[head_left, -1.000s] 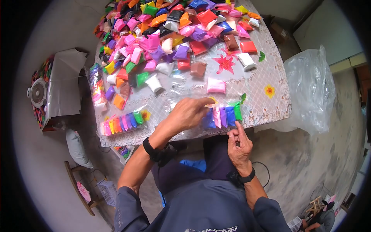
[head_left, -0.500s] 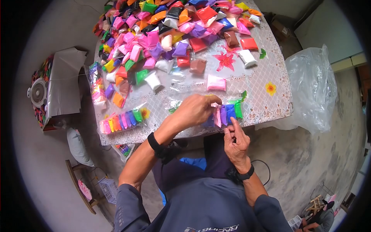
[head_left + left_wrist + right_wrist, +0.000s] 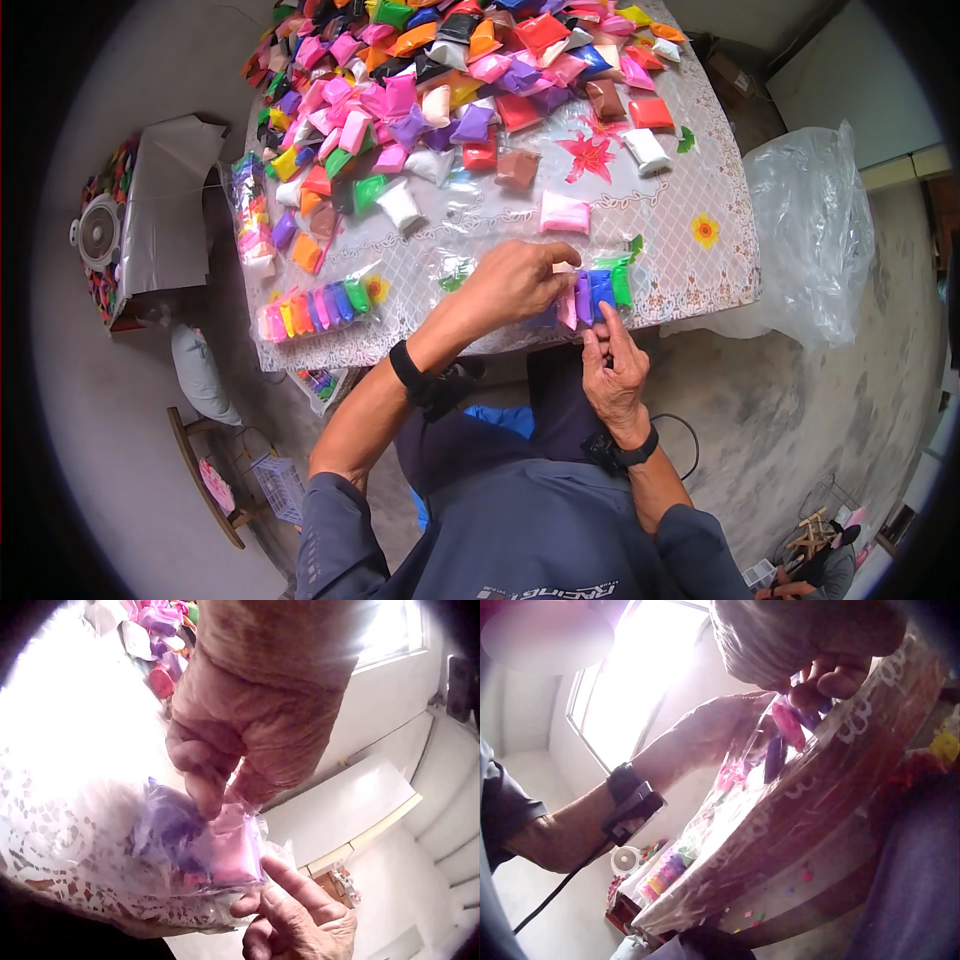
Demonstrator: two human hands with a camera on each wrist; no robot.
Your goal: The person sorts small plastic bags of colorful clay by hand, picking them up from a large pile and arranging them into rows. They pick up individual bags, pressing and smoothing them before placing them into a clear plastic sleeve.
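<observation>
We see the left hand [image 3: 512, 285] with fingers bent, thumb and fingertips pinching the top of a soft, pale-pink plastic packet [image 3: 234, 855] at the near edge of the lace-patterned white tablecloth [image 3: 672, 235]. Purple [image 3: 583, 298], blue [image 3: 601, 288] and green plastic packets [image 3: 621, 284] stand in a row to its right. Right hand [image 3: 617, 380]: forefinger stretched out, touching the row's near side, not clasping it. Near left, we note a clear bag of multicoloured packets [image 3: 318, 308]; far side, a large heap of glossy coloured packets [image 3: 400, 95].
</observation>
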